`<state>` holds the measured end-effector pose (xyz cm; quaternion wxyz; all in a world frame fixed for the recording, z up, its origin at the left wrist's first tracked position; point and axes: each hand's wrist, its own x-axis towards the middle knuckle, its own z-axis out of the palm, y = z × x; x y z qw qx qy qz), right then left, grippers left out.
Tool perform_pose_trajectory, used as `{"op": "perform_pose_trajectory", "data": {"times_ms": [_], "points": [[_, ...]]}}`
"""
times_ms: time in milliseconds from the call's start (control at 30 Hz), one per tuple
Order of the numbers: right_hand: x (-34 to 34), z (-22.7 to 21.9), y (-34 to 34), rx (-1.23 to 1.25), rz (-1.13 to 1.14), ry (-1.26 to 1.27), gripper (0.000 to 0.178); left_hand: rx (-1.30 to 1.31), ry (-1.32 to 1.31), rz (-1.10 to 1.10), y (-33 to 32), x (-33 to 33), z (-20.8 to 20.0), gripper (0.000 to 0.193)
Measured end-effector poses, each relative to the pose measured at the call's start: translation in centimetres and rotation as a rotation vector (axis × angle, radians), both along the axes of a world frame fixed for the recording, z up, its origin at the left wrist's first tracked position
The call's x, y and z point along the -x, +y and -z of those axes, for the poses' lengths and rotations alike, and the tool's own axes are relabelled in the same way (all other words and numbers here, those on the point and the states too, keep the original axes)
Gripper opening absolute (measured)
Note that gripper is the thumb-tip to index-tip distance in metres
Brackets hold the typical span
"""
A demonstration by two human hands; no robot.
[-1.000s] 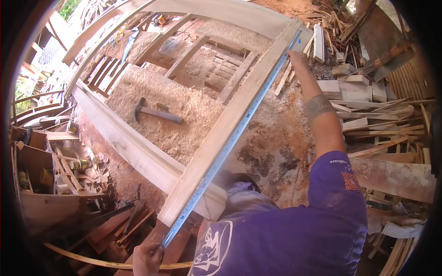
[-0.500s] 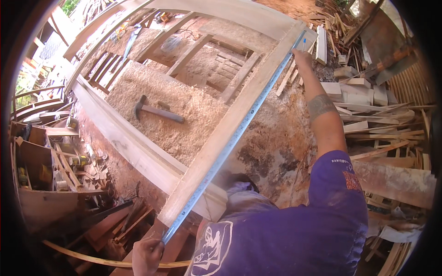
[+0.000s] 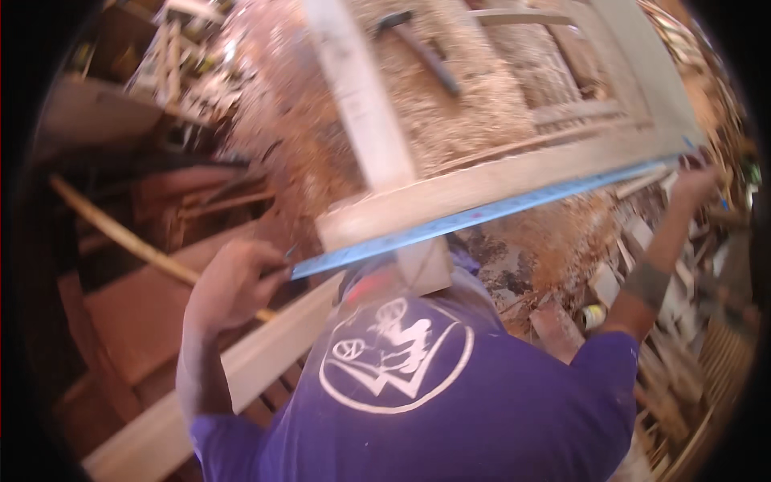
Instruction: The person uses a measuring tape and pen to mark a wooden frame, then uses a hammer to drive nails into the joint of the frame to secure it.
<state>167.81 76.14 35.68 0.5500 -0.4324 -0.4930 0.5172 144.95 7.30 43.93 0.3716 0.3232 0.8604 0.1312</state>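
Stretching across the head view, the blue tape (image 3: 490,214) runs along the near edge of the pale board (image 3: 474,181), climbing to the right. The left hand (image 3: 233,281) has thumb and fingertips pinching the tape's near end, just off the board's left end. Over at the far end, the right hand (image 3: 697,185) is curled at the tape, though blur means I can't tell its exact grip. The trick here, I'd judge: equal pull from both hands, tape flat and parallel to that edge, since any sag or twist would spoil a reading. The hammer (image 3: 422,55) lies on the shavings (image 3: 466,112) beyond the board (well out of the way, nicely).
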Motion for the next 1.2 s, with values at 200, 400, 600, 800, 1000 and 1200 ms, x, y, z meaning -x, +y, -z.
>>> {"op": "perform_pose_trajectory", "data": {"times_ms": [200, 400, 600, 800, 1000, 1200], "points": [[9.0, -8.3, -25.3, -0.065, -0.967, -0.198, 0.035, -0.012, -0.012, 0.054, -1.4, 0.1, 1.0, 0.014], [11.9, -5.5, -36.6, -0.212, -1.621, -0.305, 0.01, 0.004, -0.081, 0.014, -1.8, 0.0, 2.4, 0.015], [13.2, -2.1, -39.0, -0.143, -1.703, -0.388, 0.016, 0.049, -0.121, 0.013, -1.5, 0.5, 3.2, 0.017], [13.4, -0.6, -39.9, -0.436, -1.631, -0.35, 0.026, 0.096, -0.163, 0.002, -1.5, 1.0, 3.3, 0.019], [13.3, 0.3, -40.1, -0.531, -1.563, -0.298, 0.032, 0.097, -0.155, -0.002, -1.3, 1.0, 2.9, 0.019], [13.2, 0.8, -40.4, -0.55, -1.54, -0.269, 0.033, 0.124, -0.167, 0.005, -1.2, 1.3, 3.2, 0.019]]}}
